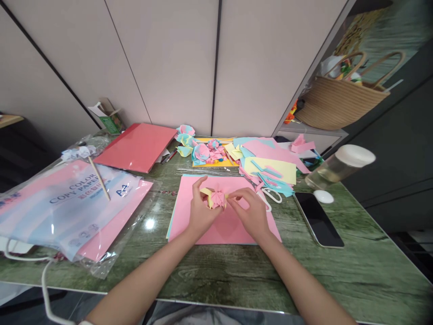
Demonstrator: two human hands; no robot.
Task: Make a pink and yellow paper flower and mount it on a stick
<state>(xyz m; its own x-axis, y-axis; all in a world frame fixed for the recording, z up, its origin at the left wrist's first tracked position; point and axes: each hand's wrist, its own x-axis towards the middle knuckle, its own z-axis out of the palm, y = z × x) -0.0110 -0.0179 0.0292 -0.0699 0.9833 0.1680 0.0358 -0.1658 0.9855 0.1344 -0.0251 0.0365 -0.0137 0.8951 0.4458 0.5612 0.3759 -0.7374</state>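
Between my hands is a paper flower (pixel 217 198) with a pink folded middle and pale yellow outer petals. My left hand (pixel 203 210) cradles it from the left and below, thumb and fingers curved round it. At its right edge, the thumb and forefinger of my right hand (pixel 249 210) pinch a yellow petal tip. Both hands are over a stack of pink paper sheets (pixel 225 230), with blue and yellow edges showing at its left. White-handled scissors (pixel 272 195) lie just beyond my right hand, their blades partly hidden by paper scraps.
Finished paper flowers (pixel 203 152) and coloured paper scraps (pixel 270 169) lie along the back. A phone (pixel 320 219), a white lid (pixel 324 196) and a tilted-looking clear bottle (pixel 333 167) are at right. Left are a copy paper pack (pixel 74 194) and a red folder (pixel 137 146).
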